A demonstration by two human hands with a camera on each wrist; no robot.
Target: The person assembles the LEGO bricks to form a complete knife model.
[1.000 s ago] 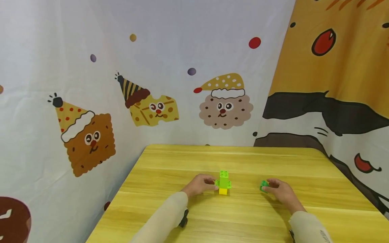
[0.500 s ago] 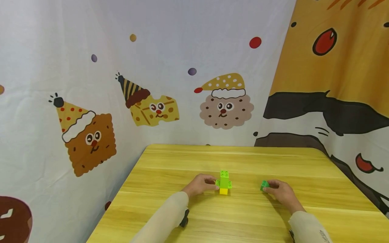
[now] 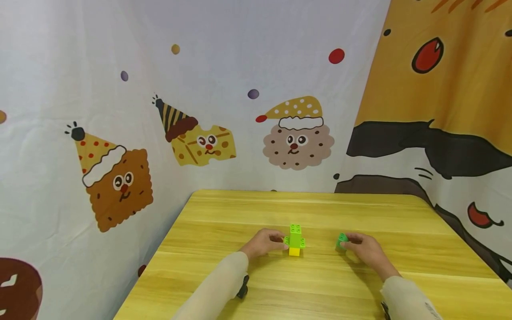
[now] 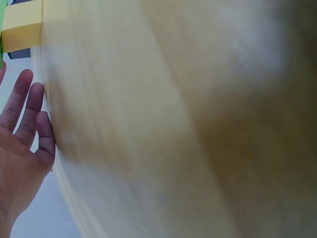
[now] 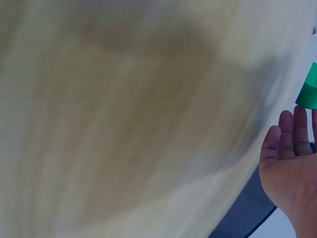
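A small stack of toy building bricks stands upright on the wooden table, lime green above a yellow brick at its base. Short lime pieces stick out on both sides. My left hand pinches the left side piece between thumb and forefinger; its other fingers are loosely bent in the left wrist view. To the right of the stack, apart from it, my right hand pinches a darker green brick by its right side. In the right wrist view that green brick shows a curved side and is cut off by the frame.
The light wooden table has rounded far corners. Behind it and to its left hangs a white cloth printed with cartoon snacks in party hats. Dark straps show at both wrists.
My right hand has moved a little left, toward the stack, with the green brick tilting in its fingers. The left hand and the stack stay in place.
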